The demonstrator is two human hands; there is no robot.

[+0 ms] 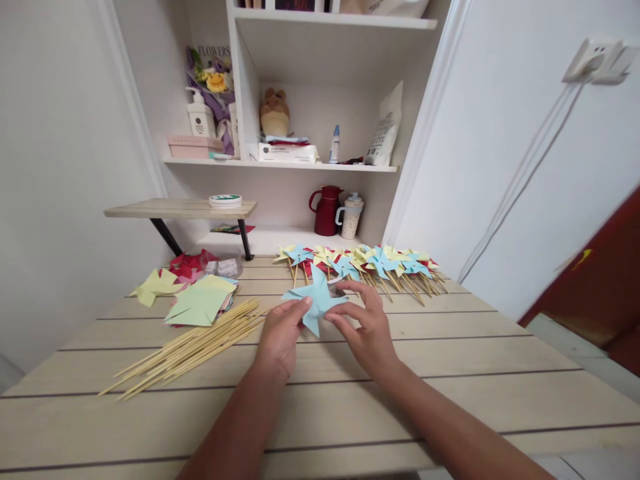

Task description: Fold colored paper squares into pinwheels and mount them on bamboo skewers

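A light blue paper pinwheel is held up over the middle of the table, its folded blades spread. My left hand pinches it from the left, thumb on the front near the centre. On the other side, my right hand has thumb and a finger closed at the tip of the right blade, with the index finger raised above. Something small, clear and white, partly hidden behind the right fingers, cannot be made out. Left of my hands lies a bundle of thin wooden sticks.
Pinwheels on sticks lie in a row along the table's back. At left are a stack of paper squares, a yellow pinwheel piece and red pieces. A small raised shelf, red jug and cup stand behind.
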